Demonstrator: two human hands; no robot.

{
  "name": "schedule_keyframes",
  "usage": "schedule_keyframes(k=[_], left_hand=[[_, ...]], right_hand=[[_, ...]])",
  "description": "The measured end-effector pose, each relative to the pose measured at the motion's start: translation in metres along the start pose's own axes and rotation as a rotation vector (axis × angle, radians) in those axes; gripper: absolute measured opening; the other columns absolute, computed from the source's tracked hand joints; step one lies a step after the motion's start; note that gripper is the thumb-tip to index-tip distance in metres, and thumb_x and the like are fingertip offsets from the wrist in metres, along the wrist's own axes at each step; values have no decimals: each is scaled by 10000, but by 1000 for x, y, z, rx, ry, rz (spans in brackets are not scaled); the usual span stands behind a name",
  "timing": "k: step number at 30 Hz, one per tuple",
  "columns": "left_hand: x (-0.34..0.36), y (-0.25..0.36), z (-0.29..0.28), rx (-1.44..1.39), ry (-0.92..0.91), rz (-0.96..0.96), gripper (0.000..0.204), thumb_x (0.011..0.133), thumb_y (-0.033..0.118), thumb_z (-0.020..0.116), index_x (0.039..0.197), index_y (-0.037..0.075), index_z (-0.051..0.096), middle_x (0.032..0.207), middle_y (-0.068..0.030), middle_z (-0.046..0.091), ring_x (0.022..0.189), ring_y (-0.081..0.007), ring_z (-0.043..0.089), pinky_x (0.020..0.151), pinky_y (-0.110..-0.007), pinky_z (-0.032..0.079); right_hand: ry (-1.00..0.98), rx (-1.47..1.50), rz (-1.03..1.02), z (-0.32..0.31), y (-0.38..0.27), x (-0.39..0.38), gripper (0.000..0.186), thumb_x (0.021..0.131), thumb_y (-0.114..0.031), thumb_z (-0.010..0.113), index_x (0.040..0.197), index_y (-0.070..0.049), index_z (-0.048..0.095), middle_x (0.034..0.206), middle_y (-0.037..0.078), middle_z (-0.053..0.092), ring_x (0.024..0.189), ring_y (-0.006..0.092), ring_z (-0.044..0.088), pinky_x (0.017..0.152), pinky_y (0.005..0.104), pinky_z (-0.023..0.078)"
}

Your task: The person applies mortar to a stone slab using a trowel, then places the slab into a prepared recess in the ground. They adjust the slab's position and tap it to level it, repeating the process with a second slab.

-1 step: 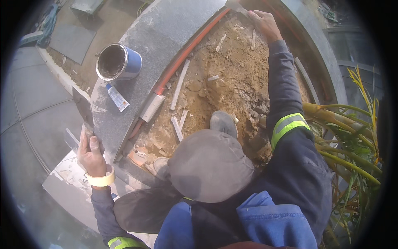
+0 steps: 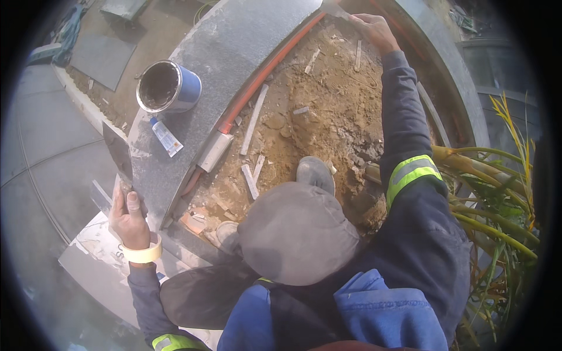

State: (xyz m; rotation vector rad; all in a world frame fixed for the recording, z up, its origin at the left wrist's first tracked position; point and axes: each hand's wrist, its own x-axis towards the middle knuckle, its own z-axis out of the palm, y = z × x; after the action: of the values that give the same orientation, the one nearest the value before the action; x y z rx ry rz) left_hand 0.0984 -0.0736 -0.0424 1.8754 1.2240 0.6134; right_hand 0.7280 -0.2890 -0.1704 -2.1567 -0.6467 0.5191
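Observation:
My right hand (image 2: 376,30) reaches to the far end of the curved grey stone slab (image 2: 234,35), closed on a putty knife (image 2: 333,9) whose blade lies at the slab's inner edge. Part of that blade runs up to the picture's edge. At the left, my left hand (image 2: 130,219) grips a second, wide-bladed putty knife (image 2: 119,153), its blade pointing up and away. A roll of pale yellow tape (image 2: 143,250) sits around my left wrist. On the slab stand an opened blue-and-white can (image 2: 188,88), smeared dark inside, and a blue-capped tube (image 2: 166,138) lying beside it.
Inside the curb lies brown soil (image 2: 328,111) with loose strips (image 2: 254,120) and rubble. An orange pipe (image 2: 266,70) follows the slab's inner edge. Plant stems (image 2: 486,175) crowd my right elbow. Grey paving (image 2: 58,164) and a cut slab (image 2: 102,58) lie left.
My right forearm has shifted slightly to the right, and the putty knife's blade has moved a little with it. My left hand, the can and the tube stay in place.

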Motion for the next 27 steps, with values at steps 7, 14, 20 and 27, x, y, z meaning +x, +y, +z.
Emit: schedule_keyframes(k=[7, 14, 20, 27], left_hand=[[-4, -4, -14, 32, 1, 21, 484, 1036, 277, 656, 1415, -18, 597, 757, 13, 564, 575, -51, 459, 505, -223, 350], [-3, -7, -16, 24, 8, 30, 486, 1051, 293, 639, 1405, -37, 594, 803, 27, 580, 592, -30, 447, 510, -199, 331], [2, 1, -8, 22, -6, -2, 508, 1041, 296, 650, 1430, -24, 582, 776, 19, 563, 589, -47, 451, 521, -215, 349], [2, 2, -2, 7, -28, 12, 513, 1033, 296, 661, 1431, -18, 584, 786, 22, 571, 591, -43, 452, 522, -210, 349]], right_hand=[[-133, -137, 55, -25, 1, 40, 489, 968, -421, 700, 1304, -66, 717, 1096, 20, 721, 856, 106, 594, 703, 283, 484], [-288, -173, -10, -1, 6, 35, 446, 976, -411, 694, 1255, -66, 739, 997, -3, 712, 794, 95, 582, 645, 276, 460], [-464, -145, -98, 24, -16, 12, 385, 981, -375, 699, 1153, -37, 762, 777, -25, 647, 642, 71, 545, 569, 252, 416], [-553, -208, -263, 58, -46, -24, 386, 977, -353, 709, 1151, -12, 759, 703, 2, 624, 541, 76, 509, 490, 263, 393]])
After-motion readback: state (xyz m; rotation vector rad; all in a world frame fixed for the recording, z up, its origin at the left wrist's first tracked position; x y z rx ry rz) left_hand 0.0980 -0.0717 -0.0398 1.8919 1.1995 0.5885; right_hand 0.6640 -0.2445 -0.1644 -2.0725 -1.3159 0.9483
